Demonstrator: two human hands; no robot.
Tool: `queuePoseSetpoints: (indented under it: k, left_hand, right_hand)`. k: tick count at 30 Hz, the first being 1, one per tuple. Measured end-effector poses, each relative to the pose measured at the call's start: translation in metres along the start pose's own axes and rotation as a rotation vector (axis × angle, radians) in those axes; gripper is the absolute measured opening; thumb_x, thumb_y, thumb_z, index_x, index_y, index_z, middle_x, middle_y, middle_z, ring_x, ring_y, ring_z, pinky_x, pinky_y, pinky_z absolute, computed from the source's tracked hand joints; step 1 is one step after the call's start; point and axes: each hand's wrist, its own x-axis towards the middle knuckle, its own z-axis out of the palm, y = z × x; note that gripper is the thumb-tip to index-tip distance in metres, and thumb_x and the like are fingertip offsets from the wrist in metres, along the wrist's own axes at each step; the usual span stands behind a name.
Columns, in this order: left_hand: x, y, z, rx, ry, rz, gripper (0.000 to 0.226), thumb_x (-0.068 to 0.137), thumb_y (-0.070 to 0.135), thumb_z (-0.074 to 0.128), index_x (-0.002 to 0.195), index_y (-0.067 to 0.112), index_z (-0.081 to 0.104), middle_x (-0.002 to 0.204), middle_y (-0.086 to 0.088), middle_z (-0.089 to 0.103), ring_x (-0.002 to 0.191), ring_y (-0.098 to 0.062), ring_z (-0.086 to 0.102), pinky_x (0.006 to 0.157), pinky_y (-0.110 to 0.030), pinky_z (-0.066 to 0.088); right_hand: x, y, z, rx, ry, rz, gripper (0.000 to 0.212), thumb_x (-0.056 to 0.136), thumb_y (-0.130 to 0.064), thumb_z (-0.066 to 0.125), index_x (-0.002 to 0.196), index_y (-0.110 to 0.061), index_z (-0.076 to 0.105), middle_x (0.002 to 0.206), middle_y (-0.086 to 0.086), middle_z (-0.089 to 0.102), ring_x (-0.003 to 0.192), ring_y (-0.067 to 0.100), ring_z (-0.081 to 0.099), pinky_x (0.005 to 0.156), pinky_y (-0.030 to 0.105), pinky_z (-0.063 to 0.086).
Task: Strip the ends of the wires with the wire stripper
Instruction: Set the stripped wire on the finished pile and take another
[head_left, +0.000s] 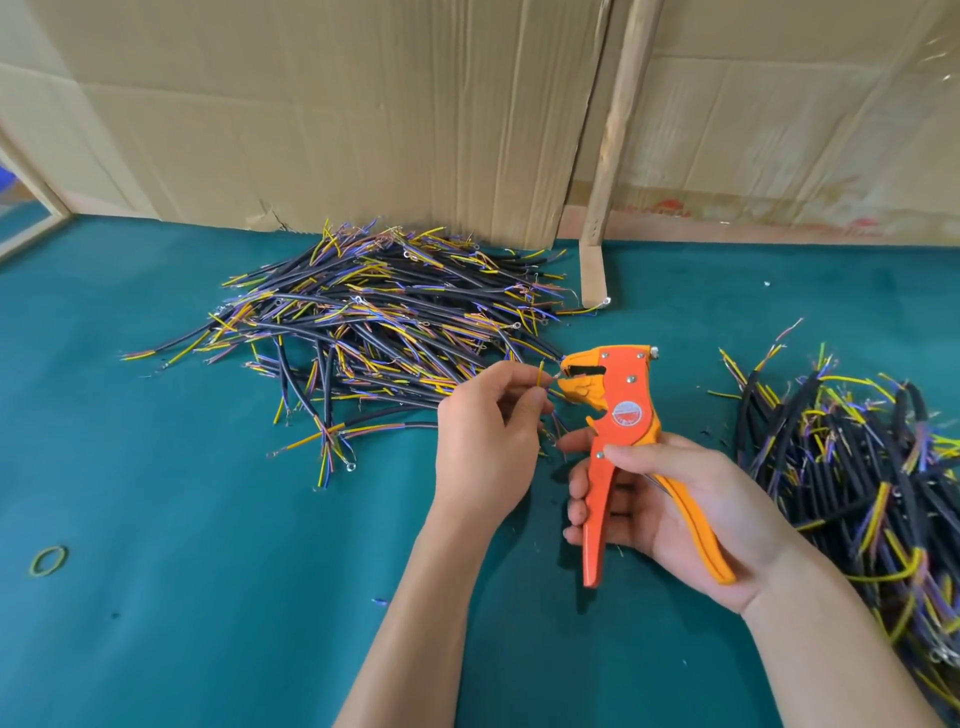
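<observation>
Left hand (485, 431) pinched thin yellow-green wire end (541, 375), tip held just at open beak of orange plastic wire stripper (618, 415). Right hand (675, 506) wrapped round stripper's handles, handles spread, not squeezed. Step in hand: feeding the end. Next move likely needed: seat tip between blades, squeeze. Heap of black-sheathed cables (374, 322) lay toward green worktop's (182, 597) far edge, second heap (857, 467) at right edge.
</observation>
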Motion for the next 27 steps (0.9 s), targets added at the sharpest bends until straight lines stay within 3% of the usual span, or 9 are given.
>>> queuePoseSetpoints:
  k: [5, 11, 17, 24, 27]
  left_hand:
    - [0.0009, 0.0011, -0.0013, -0.043, -0.003, 0.015, 0.017, 0.092, -0.002, 0.06, 0.091, 0.015, 0.065, 0.071, 0.005, 0.069, 0.062, -0.012, 0.064, 0.068, -0.043, 0.059]
    - [-0.0007, 0.0006, -0.0017, -0.02, -0.005, 0.073, 0.021, 0.091, -0.003, 0.059, 0.09, 0.017, 0.061, 0.072, 0.005, 0.068, 0.061, -0.007, 0.063, 0.063, -0.031, 0.055]
    - [-0.0028, 0.0003, 0.0005, 0.103, 0.001, 0.132, 0.021, 0.091, -0.002, 0.057, 0.092, 0.018, 0.057, 0.072, 0.01, 0.065, 0.072, -0.008, 0.063, 0.067, -0.019, 0.046]
    - [-0.003, 0.0024, -0.0008, 0.16, -0.026, 0.18, 0.023, 0.092, -0.003, 0.052, 0.094, 0.02, 0.052, 0.074, 0.01, 0.063, 0.075, -0.017, 0.061, 0.073, -0.04, 0.049]
    - [-0.0032, 0.0023, -0.0019, 0.184, -0.025, 0.191, 0.021, 0.093, -0.002, 0.052, 0.095, 0.019, 0.052, 0.075, 0.009, 0.064, 0.075, -0.019, 0.061, 0.072, -0.041, 0.049]
  right_hand:
    - [-0.0011, -0.0004, 0.002, -0.008, 0.0, 0.01, 0.043, 0.083, -0.015, 0.067, 0.119, 0.009, 0.065, 0.089, 0.028, 0.062, 0.076, 0.04, 0.064, 0.074, 0.052, 0.057]
    - [-0.003, -0.0013, 0.0025, -0.057, -0.016, 0.02, 0.046, 0.077, -0.011, 0.077, 0.119, 0.006, 0.066, 0.089, 0.027, 0.061, 0.076, 0.039, 0.063, 0.072, 0.049, 0.058]
    - [-0.0043, -0.0021, 0.0029, -0.054, 0.008, 0.009, 0.047, 0.072, -0.007, 0.079, 0.116, 0.006, 0.067, 0.086, 0.025, 0.06, 0.073, 0.039, 0.062, 0.068, 0.048, 0.057]
    - [-0.006, -0.0032, 0.0063, -0.081, 0.005, 0.026, 0.037, 0.072, -0.004, 0.078, 0.108, 0.002, 0.071, 0.082, 0.023, 0.06, 0.068, 0.038, 0.061, 0.064, 0.047, 0.056]
    - [-0.0061, -0.0034, 0.0064, -0.075, 0.017, 0.028, 0.027, 0.076, -0.004, 0.075, 0.103, 0.0, 0.072, 0.079, 0.021, 0.058, 0.065, 0.036, 0.059, 0.061, 0.045, 0.055]
